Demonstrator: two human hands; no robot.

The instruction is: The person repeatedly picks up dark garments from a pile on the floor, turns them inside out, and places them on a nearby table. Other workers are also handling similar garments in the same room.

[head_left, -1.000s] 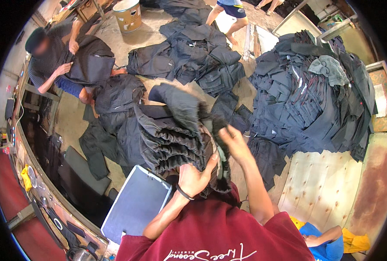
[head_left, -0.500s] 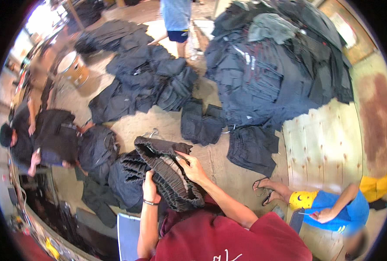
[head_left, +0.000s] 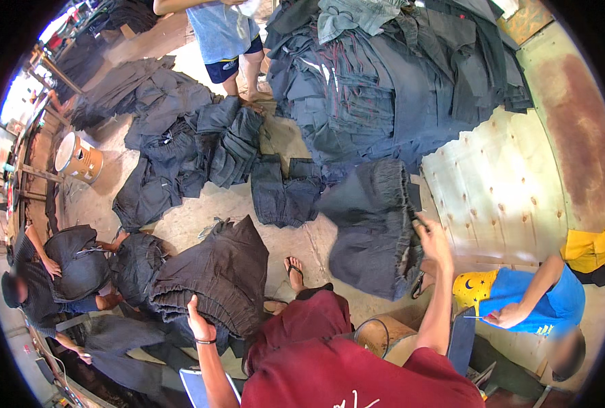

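My right hand [head_left: 433,241] grips the elastic waistband of a pair of dark shorts [head_left: 370,231], held out to the right above the floor, their legs spread leftward. My left hand [head_left: 202,323], thumb up and a band on its wrist, is closed at the gathered waistband of other dark shorts [head_left: 214,279] on my left. Those lie over a heap of dark cloth, and the fingers behind the waistband are partly hidden. Another pair of dark shorts [head_left: 285,190] lies flat on the floor between and beyond my hands.
Large piles of dark garments [head_left: 411,95] [head_left: 173,136] lie ahead. A standing person [head_left: 221,41] is between them. One person in blue [head_left: 540,299] sits at right, another person [head_left: 34,285] handles dark cloth at left. A drum [head_left: 78,160] stands far left; a tan round container [head_left: 391,336] is beside me.
My hands have moved apart. The right has swung out to the right with shorts by the waistband; the left has gone left and lower. The view has shifted to the right.
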